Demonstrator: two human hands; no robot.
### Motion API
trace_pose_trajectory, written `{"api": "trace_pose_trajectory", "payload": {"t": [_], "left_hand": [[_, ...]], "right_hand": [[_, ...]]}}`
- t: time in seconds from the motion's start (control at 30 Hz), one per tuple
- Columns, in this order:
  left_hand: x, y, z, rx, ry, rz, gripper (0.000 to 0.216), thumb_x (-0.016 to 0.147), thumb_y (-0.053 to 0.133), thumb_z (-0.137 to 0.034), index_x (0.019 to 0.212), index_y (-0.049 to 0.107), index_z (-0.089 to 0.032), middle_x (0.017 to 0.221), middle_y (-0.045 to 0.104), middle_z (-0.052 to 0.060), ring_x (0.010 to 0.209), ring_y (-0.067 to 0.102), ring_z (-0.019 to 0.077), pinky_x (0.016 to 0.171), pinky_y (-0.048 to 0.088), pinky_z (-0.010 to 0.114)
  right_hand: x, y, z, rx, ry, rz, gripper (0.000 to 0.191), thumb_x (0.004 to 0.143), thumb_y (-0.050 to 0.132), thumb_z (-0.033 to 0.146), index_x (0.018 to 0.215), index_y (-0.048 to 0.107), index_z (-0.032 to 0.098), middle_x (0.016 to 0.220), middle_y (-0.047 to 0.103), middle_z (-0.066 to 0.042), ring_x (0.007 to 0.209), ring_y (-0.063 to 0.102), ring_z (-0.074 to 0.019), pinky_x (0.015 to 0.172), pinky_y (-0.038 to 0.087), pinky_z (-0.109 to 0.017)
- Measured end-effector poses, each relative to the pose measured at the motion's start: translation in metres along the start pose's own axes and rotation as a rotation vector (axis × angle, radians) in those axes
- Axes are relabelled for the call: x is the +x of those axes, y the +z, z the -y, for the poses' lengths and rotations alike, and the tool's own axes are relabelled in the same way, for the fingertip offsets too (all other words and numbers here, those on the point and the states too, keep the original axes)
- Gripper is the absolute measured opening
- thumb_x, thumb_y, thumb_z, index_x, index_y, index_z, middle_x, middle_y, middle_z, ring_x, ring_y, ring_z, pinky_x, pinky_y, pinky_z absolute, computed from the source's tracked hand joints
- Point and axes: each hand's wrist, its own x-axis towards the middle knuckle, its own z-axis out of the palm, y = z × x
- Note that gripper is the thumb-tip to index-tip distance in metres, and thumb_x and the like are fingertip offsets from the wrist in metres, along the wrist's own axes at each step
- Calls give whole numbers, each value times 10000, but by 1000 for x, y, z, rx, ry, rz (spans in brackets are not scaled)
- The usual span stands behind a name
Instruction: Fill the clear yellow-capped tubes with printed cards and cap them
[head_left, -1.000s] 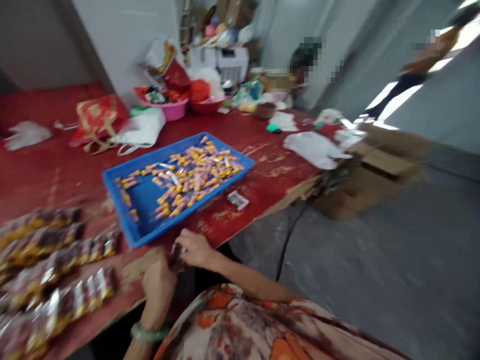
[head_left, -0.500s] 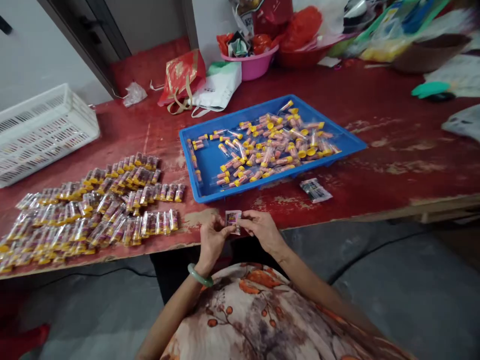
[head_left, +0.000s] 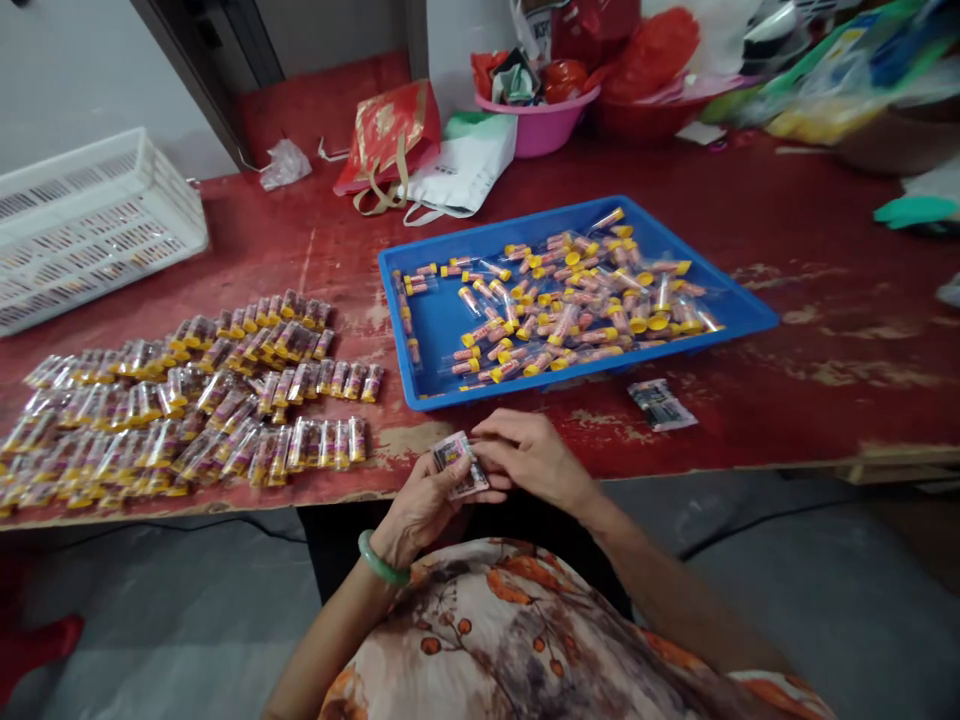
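My left hand (head_left: 425,507) grips a small stack of printed labels (head_left: 460,464), dark and pink with pale edges, its thumb across the face. Against the stack's right edge, the fingers of my right hand (head_left: 534,462) are pinched; their tips are partly hidden. Both hands are just in front of the table edge. A second dark stack of labels (head_left: 661,405) lies on the table to the right. Beyond the hands is a blue tray (head_left: 437,335) heaped with clear tubes (head_left: 562,322) that have yellow caps and pink contents.
Rows of dark-wrapped, yellow-ended tubes (head_left: 161,425) cover the left of the red table (head_left: 341,250). A white slatted crate (head_left: 97,240) stands behind them. At the back are a red bag (head_left: 394,135), a white bag (head_left: 472,175) and a pink basin (head_left: 536,130).
The labels are tilted and nearer my body, resting in my left hand. My right fingers have shifted along their right edge. The view has swung slightly left.
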Motion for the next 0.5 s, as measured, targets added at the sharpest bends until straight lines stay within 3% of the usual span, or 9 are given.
{"api": "trace_pose_trajectory", "payload": {"t": [0.13, 0.27, 0.37, 0.5], "left_hand": [[-3, -1, -2, -18, 1, 20, 271, 798, 698, -270, 996, 666, -86, 861, 721, 115, 806, 704, 242, 777, 563, 382], [-4, -2, -4, -97, 4, 41, 309, 814, 664, -288, 1039, 658, -77, 905, 723, 142, 885, 698, 277, 848, 537, 427], [-4, -2, -4, -110, 9, 61, 339, 794, 679, -276, 1065, 651, -74, 961, 722, 163, 922, 692, 291, 881, 521, 442], [-2, 4, -2, -26, 13, 54, 308, 770, 722, -250, 1030, 670, -93, 946, 731, 137, 853, 709, 254, 830, 546, 381]], "right_hand": [[33, -34, -14, -280, -242, -149, 153, 834, 572, 217, 791, 714, 178, 815, 702, -60, 762, 641, -172, 732, 487, -294], [58, -57, -25, -539, -296, -111, 187, 835, 540, 196, 805, 721, 162, 853, 704, -96, 802, 649, -221, 734, 484, -338], [50, -54, -13, -413, -303, -126, 161, 843, 566, 220, 824, 719, 173, 879, 707, -79, 823, 653, -201, 766, 491, -318], [20, -29, 5, -122, -141, -48, 74, 781, 658, 235, 796, 710, 183, 800, 695, -33, 729, 637, -155, 669, 491, -258]]}}
